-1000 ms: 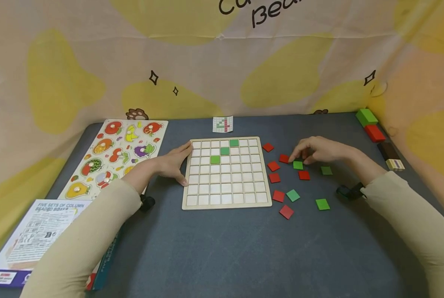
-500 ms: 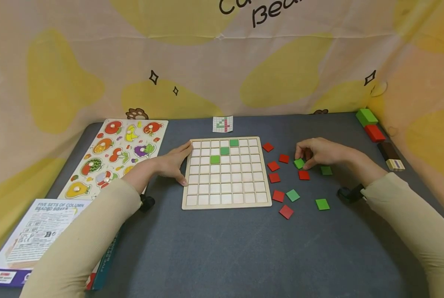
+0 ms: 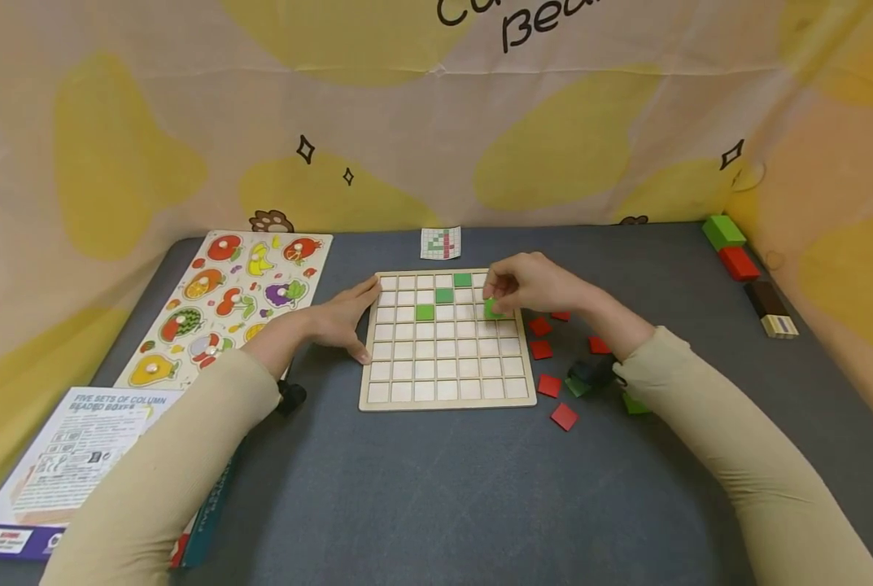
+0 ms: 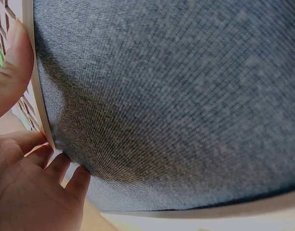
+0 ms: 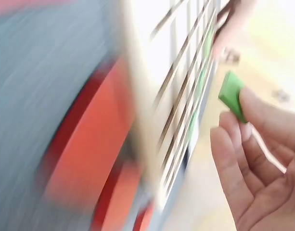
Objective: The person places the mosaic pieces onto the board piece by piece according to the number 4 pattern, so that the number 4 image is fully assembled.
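Note:
A wooden grid board (image 3: pixel 446 406) lies flat, with three green tiles (image 3: pixel 444 295) set in a diagonal line in its squares. My left hand (image 3: pixel 332 322) rests along the board's left side, thumb on the edge and fingertips near the far corner. Over the upper right squares, my right hand (image 3: pixel 537 282) pinches a green square tile (image 5: pixel 232 95) between thumb and fingers. Red tiles (image 3: pixel 542 350) lie scattered to the right of the board, some hidden under the right forearm.
A small card (image 3: pixel 440 243) with a coloured grid stands behind the board. A fruit picture board (image 3: pixel 209 301) and a printed box (image 3: pixel 77 456) lie at left. Along the right edge sit green (image 3: pixel 724 232), red (image 3: pixel 739 264) and dark brown (image 3: pixel 766 298) blocks.
My right hand has picked up a green tile from among the loose tiles and carried it left over the board. The left hand stays at the board's edge.

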The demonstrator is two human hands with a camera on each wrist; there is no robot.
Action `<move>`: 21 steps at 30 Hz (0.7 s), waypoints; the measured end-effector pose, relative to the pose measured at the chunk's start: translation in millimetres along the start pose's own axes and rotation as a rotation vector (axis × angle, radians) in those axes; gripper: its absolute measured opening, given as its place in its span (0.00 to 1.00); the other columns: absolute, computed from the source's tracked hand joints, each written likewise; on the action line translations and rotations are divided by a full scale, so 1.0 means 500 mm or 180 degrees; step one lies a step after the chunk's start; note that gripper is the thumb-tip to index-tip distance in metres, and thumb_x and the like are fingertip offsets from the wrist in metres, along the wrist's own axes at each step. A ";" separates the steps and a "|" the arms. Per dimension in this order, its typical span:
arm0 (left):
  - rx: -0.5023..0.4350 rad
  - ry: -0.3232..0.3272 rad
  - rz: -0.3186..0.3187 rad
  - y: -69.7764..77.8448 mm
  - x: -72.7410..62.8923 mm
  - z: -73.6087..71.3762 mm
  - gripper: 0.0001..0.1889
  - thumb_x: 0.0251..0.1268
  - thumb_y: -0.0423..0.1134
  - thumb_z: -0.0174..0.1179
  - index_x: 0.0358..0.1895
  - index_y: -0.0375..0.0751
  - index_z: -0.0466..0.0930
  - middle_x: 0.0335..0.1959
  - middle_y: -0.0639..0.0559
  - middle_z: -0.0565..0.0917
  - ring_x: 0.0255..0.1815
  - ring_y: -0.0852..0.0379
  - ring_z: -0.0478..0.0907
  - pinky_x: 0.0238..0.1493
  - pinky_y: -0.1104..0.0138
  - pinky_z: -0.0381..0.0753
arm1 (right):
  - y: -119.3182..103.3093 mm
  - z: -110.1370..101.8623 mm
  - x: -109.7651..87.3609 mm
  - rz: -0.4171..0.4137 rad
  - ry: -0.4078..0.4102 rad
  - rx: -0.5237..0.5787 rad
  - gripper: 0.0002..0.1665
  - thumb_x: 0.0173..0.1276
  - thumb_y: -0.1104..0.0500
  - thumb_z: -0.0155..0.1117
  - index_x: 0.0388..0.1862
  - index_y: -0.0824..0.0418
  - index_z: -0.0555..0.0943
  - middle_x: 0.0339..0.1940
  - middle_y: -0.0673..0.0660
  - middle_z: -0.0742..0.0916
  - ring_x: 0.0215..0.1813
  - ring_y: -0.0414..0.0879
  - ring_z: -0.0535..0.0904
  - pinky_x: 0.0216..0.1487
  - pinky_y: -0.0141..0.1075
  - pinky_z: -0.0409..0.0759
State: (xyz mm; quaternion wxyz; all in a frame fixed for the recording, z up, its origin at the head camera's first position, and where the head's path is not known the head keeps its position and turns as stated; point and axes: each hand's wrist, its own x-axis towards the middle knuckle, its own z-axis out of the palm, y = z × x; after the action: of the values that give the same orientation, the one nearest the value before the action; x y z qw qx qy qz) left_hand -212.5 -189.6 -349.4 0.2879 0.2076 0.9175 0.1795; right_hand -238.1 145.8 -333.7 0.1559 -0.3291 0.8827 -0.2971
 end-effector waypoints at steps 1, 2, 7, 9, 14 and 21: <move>0.0002 0.0004 0.0002 0.000 0.000 0.000 0.65 0.49 0.44 0.76 0.79 0.33 0.32 0.82 0.39 0.29 0.83 0.36 0.30 0.80 0.41 0.41 | -0.014 0.012 0.016 -0.0023 0.0026 0.0013 0.06 0.64 0.60 0.70 0.40 0.57 0.85 0.34 0.54 0.87 0.37 0.44 0.80 0.41 0.35 0.78; 0.0005 0.0004 0.0002 0.000 0.000 0.000 0.65 0.49 0.44 0.76 0.79 0.33 0.32 0.82 0.38 0.29 0.83 0.36 0.30 0.80 0.41 0.41 | -0.026 0.023 0.031 -0.0040 0.0048 0.0018 0.06 0.64 0.61 0.70 0.40 0.57 0.85 0.34 0.54 0.87 0.37 0.44 0.81 0.42 0.35 0.79; 0.0003 0.0000 -0.0001 -0.002 0.003 0.001 0.65 0.50 0.44 0.75 0.80 0.34 0.32 0.82 0.39 0.28 0.83 0.36 0.30 0.80 0.41 0.41 | -0.077 0.073 0.099 -0.0020 0.0095 0.0015 0.07 0.64 0.63 0.68 0.41 0.57 0.87 0.36 0.54 0.90 0.39 0.44 0.84 0.45 0.37 0.81; -0.0004 -0.0003 -0.0009 -0.003 0.004 0.002 0.65 0.50 0.44 0.75 0.80 0.34 0.32 0.82 0.40 0.28 0.83 0.37 0.30 0.81 0.42 0.41 | -0.095 0.091 0.118 -0.0011 0.0130 -0.0031 0.07 0.63 0.64 0.67 0.40 0.58 0.88 0.37 0.54 0.91 0.39 0.44 0.85 0.45 0.35 0.81; -0.0007 -0.0002 -0.0007 0.000 0.003 0.000 0.65 0.50 0.43 0.75 0.79 0.32 0.31 0.82 0.38 0.28 0.83 0.36 0.30 0.80 0.42 0.41 | -0.127 0.133 0.141 -0.0005 0.0239 -0.0163 0.05 0.62 0.65 0.69 0.36 0.58 0.88 0.33 0.54 0.91 0.36 0.43 0.85 0.41 0.32 0.80; 0.0009 0.0004 -0.0003 -0.001 0.004 0.000 0.64 0.50 0.42 0.75 0.79 0.32 0.31 0.82 0.37 0.29 0.83 0.35 0.30 0.80 0.42 0.42 | -0.141 0.151 0.147 -0.0037 0.0200 -0.0283 0.01 0.61 0.62 0.72 0.29 0.57 0.88 0.31 0.53 0.90 0.34 0.42 0.83 0.42 0.32 0.79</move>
State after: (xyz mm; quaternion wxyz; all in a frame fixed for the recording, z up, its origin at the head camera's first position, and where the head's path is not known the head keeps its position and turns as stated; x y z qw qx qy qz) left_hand -214.1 -189.0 -350.4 0.2871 0.2075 0.9180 0.1783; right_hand -222.3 21.6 -353.7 0.1116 -0.3313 0.8976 -0.2687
